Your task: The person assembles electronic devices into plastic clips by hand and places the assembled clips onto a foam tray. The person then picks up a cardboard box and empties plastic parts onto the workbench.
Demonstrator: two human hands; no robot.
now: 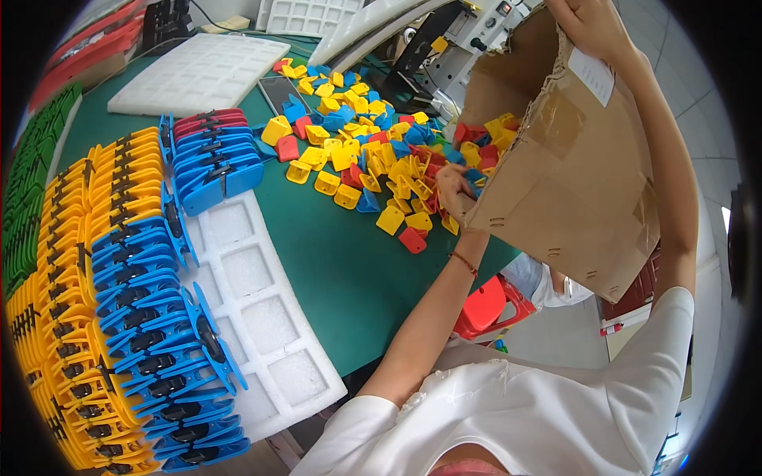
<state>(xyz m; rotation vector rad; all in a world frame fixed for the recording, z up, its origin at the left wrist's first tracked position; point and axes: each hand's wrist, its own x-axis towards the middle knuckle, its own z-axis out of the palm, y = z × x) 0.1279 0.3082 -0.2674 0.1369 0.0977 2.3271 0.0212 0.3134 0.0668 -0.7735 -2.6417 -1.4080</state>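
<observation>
A brown cardboard box [571,182] is tipped on its side, its mouth facing left over the green table. My right hand [591,28] grips its upper edge at the top of the view. My left hand [454,192] is curled at the lower edge of the mouth, its fingers partly hidden against the cardboard and the pieces. Small plastic pieces [341,155] in yellow, blue and red lie in a loose heap spreading left from the box. More of these pieces [486,143] sit inside the mouth.
Rows of yellow and blue plastic clips [143,317] with black middles stand at left, partly on a white foam tray [270,317]. Green clips [32,182] line the far left. Another foam tray [198,71], a phone [283,95] and a grey machine [484,36] are behind. A red stool [484,305] stands below the table.
</observation>
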